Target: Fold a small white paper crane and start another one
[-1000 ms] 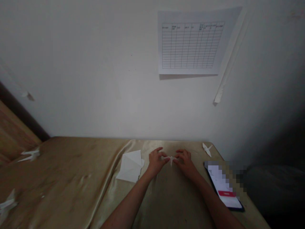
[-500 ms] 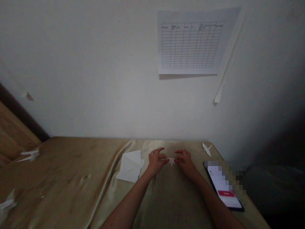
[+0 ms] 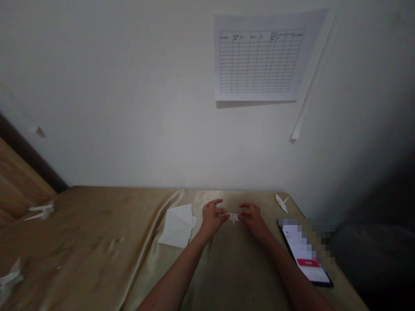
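Observation:
Between my two hands is a small white folded paper crane [image 3: 233, 217], its wings stretched out to either side and a narrow point hanging down in the middle. My left hand [image 3: 214, 217] pinches one wing between thumb and index finger, its other fingers raised. On the opposite side, my right hand [image 3: 251, 217] pinches the other wing in the same way. The wing tips are hidden behind my fingers. Left of my left hand lie white paper sheets [image 3: 177, 224] with crease lines, partly overlapping.
A finished-looking paper crane [image 3: 281, 203] lies at the table's back right corner, above a phone [image 3: 306, 255] with a lit screen. More folded papers [image 3: 42, 211] [image 3: 11, 276] rest at the left. A gold satin cloth [image 3: 97, 242] covers the table; a printed chart [image 3: 259, 60] hangs on the wall.
My hands have drawn very slightly apart, and a little more of the crane's wings shows between them. Everything else stays in place.

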Action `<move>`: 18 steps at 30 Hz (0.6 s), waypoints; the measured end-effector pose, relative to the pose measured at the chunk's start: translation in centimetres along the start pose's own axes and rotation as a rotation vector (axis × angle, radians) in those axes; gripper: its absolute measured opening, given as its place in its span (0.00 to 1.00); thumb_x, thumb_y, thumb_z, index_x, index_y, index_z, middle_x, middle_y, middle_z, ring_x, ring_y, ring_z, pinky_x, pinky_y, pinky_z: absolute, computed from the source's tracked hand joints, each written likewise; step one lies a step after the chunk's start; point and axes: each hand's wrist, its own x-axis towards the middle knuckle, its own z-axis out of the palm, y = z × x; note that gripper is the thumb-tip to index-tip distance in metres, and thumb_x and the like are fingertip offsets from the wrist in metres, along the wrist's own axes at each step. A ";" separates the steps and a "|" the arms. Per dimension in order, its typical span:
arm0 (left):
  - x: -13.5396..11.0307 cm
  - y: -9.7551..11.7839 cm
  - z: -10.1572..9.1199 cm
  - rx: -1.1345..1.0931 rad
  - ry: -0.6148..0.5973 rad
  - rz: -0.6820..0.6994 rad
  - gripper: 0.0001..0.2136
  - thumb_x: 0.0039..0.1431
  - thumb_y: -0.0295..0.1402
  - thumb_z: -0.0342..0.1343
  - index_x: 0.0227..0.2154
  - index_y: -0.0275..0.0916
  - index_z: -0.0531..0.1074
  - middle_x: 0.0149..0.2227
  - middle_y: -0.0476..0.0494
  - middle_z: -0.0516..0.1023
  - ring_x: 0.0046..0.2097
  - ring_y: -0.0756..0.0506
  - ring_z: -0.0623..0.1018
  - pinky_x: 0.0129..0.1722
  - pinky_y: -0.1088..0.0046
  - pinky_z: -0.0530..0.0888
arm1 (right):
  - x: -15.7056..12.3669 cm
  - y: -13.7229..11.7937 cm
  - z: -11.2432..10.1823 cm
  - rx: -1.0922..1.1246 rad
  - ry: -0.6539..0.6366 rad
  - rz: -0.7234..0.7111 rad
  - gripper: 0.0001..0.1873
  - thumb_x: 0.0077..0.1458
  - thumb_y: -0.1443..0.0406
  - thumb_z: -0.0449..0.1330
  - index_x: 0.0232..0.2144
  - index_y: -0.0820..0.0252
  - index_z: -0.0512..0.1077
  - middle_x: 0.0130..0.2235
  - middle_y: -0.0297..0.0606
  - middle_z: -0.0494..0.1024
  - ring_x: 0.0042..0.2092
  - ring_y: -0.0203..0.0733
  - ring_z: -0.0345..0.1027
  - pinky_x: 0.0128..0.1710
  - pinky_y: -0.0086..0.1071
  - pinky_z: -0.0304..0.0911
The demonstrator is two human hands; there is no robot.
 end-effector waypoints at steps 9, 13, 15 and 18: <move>-0.1 -0.2 -0.3 0.025 -0.057 0.001 0.04 0.42 0.31 0.70 0.21 0.44 0.80 0.53 0.45 0.77 0.57 0.36 0.69 0.60 0.50 0.63 | 0.0 0.2 -0.4 -0.010 -0.038 -0.029 0.07 0.51 0.61 0.64 0.23 0.53 0.77 0.49 0.40 0.74 0.57 0.51 0.59 0.60 0.52 0.54; 0.2 -0.1 -0.3 -0.042 -0.048 -0.084 0.03 0.44 0.30 0.69 0.22 0.43 0.81 0.52 0.44 0.77 0.57 0.37 0.70 0.61 0.51 0.63 | 0.2 -0.1 -0.2 0.040 -0.012 -0.022 0.07 0.52 0.61 0.62 0.25 0.53 0.78 0.49 0.40 0.74 0.57 0.50 0.58 0.60 0.49 0.53; 0.2 0.1 -0.4 -0.085 -0.049 -0.117 0.01 0.46 0.30 0.68 0.23 0.42 0.81 0.54 0.44 0.77 0.57 0.38 0.71 0.61 0.53 0.64 | 0.2 -0.2 -0.2 0.054 -0.010 0.004 0.07 0.52 0.60 0.61 0.26 0.53 0.78 0.49 0.41 0.73 0.57 0.50 0.58 0.61 0.48 0.53; 0.2 0.6 -0.7 -0.082 -0.040 -0.133 0.02 0.45 0.30 0.68 0.24 0.40 0.81 0.54 0.44 0.76 0.58 0.38 0.70 0.61 0.55 0.63 | 0.3 -0.2 -0.2 0.048 -0.034 0.029 0.07 0.52 0.60 0.62 0.26 0.54 0.78 0.50 0.41 0.73 0.58 0.50 0.56 0.61 0.47 0.51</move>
